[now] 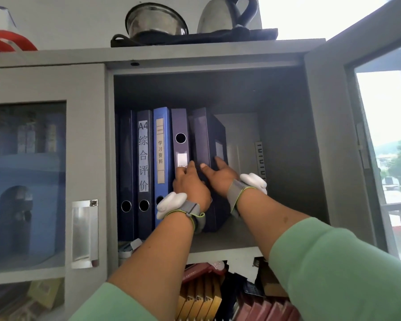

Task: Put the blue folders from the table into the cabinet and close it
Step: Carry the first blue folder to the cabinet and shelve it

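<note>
Several blue folders stand upright on the upper shelf [236, 239] of a grey metal cabinet [195, 54]. The rightmost dark blue folder [206, 135] leans slightly to the right. My right hand [218, 176] has its thumb on that folder's spine and its fingers on the right face. My left hand [190, 181] rests fingertips on the spine of the neighbouring dark folder with a finger hole [180, 133]. Further left stand a lighter blue folder [161, 147] and a dark folder marked A4 [144, 158].
The right cabinet door [333, 135] stands open, with a window behind it. The left glass door [44, 181] is shut. Free shelf room lies right of the folders. Books fill the lower shelf [218, 293]. A metal bowl [155, 20] and a kettle [227, 15] sit on top.
</note>
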